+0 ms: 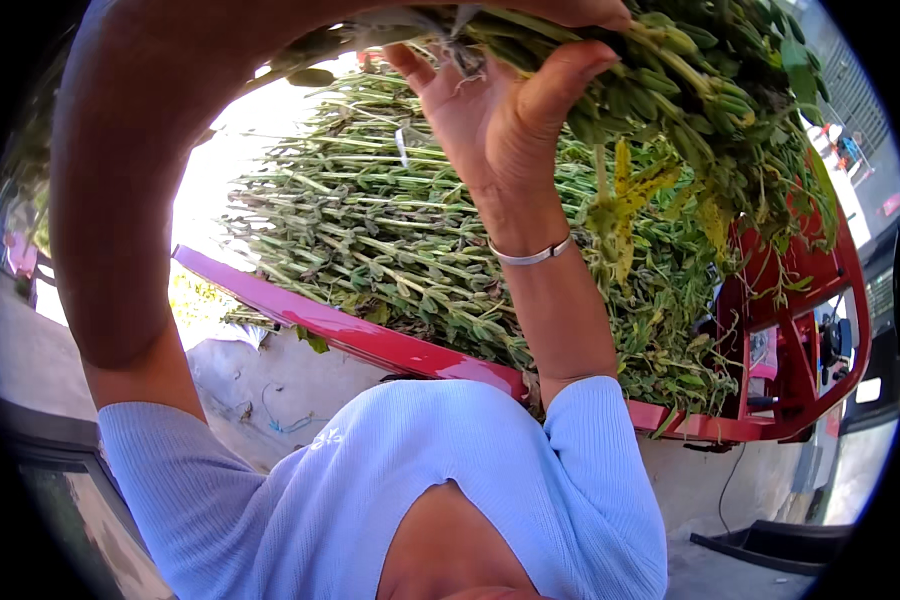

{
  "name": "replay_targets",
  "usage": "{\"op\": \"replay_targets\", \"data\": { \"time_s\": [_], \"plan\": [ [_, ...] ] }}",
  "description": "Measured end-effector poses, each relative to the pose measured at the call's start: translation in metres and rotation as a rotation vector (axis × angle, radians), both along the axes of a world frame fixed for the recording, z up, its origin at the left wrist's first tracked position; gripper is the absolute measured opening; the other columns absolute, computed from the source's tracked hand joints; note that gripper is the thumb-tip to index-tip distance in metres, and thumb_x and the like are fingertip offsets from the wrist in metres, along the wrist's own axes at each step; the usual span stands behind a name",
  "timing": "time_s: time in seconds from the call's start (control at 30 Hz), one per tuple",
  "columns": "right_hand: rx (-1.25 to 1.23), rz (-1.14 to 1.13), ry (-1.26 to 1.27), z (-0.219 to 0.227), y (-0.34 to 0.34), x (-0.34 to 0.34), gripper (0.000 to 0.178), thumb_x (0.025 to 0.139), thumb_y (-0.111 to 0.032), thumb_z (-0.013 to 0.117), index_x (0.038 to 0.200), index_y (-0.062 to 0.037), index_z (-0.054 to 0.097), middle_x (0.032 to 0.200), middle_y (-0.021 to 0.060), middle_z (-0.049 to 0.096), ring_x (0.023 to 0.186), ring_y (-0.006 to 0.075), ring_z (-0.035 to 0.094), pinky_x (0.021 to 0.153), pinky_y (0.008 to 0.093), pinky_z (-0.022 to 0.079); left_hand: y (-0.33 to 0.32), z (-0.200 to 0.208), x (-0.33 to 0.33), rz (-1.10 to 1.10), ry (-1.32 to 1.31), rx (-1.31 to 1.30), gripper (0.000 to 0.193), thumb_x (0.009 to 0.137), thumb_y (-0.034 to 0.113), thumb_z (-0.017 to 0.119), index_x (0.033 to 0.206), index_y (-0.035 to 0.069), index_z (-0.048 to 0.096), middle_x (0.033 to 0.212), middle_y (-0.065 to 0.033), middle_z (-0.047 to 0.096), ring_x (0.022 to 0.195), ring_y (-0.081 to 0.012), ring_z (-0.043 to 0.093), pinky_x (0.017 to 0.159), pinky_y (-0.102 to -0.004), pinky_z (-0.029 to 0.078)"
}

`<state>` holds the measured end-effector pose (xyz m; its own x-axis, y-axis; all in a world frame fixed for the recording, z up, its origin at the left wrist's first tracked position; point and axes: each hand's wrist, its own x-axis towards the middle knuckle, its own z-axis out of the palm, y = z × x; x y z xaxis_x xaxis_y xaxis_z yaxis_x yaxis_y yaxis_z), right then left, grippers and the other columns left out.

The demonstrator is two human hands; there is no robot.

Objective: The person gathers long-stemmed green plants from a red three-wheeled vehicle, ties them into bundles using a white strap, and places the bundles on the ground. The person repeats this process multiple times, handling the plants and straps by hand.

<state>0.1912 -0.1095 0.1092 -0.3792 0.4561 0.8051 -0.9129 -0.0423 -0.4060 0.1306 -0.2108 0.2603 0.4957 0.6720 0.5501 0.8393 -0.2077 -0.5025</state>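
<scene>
A bundle of green stalks with pods (685, 75), much like sesame, is raised across the top of the head view, its leafy end hanging down at the right. From below, my right hand (500, 115) grips it, palm up and thumb against the stems; a light-coloured band circles that wrist. My left arm arches over from the left, and my left hand (575, 10) closes over the bundle at the upper edge, mostly cut off by the picture. Yellowed leaves (625, 195) dangle beside my right wrist. Beyond my arms lies a large pile of similar stalks (370, 215).
The pile rests in a red vehicle bed, whose low side wall (370, 335) runs just in front of me. A red metal frame (835, 385) stands at its right end. Grey concrete ground (260, 385) shows below the wall, and a dark vehicle part (770, 545) appears at lower right.
</scene>
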Motion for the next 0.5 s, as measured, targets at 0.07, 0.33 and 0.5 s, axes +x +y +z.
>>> {"op": "replay_targets", "data": {
  "time_s": [0.07,0.33,0.5],
  "plan": [
    [-0.169,0.123,0.007,0.01,-0.031,-0.01,0.095,0.058,-0.076,0.065,0.132,-0.0213,0.044,0.134,-0.0048,0.044,0.127,0.0202,0.038,0.107,0.0484,0.03,-0.032,0.001,0.004,0.151,-0.029,-0.087,0.061,0.073,0.05,0.065,0.114,0.005,0.06,0.101,-0.016,0.063,0.096,-0.029,0.06,0.083,-0.0377,0.047],
    [-0.334,-0.017,-0.017,-0.032,-0.058,-0.044,0.073,0.068,-0.056,0.073,0.126,-0.0172,0.05,0.129,-0.0014,0.051,0.121,0.0212,0.046,0.107,0.0457,0.035,-0.07,-0.02,-0.07,0.228,-0.288,-0.259,0.067,0.074,0.061,0.056,0.108,0.004,0.063,0.098,-0.0171,0.065,0.096,-0.0292,0.061,0.084,-0.0387,0.047],
    [-0.328,-0.052,-0.069,-0.04,-0.103,-0.107,0.095,0.056,-0.06,0.079,0.133,-0.0163,0.045,0.134,0.0064,0.047,0.123,0.0271,0.044,0.105,0.0523,0.036,-0.126,-0.022,-0.159,0.347,-0.399,-0.348,0.073,0.075,0.068,0.05,0.105,0.004,0.065,0.095,-0.0178,0.065,0.096,-0.0292,0.061,0.084,-0.0394,0.047]
  ]
}}
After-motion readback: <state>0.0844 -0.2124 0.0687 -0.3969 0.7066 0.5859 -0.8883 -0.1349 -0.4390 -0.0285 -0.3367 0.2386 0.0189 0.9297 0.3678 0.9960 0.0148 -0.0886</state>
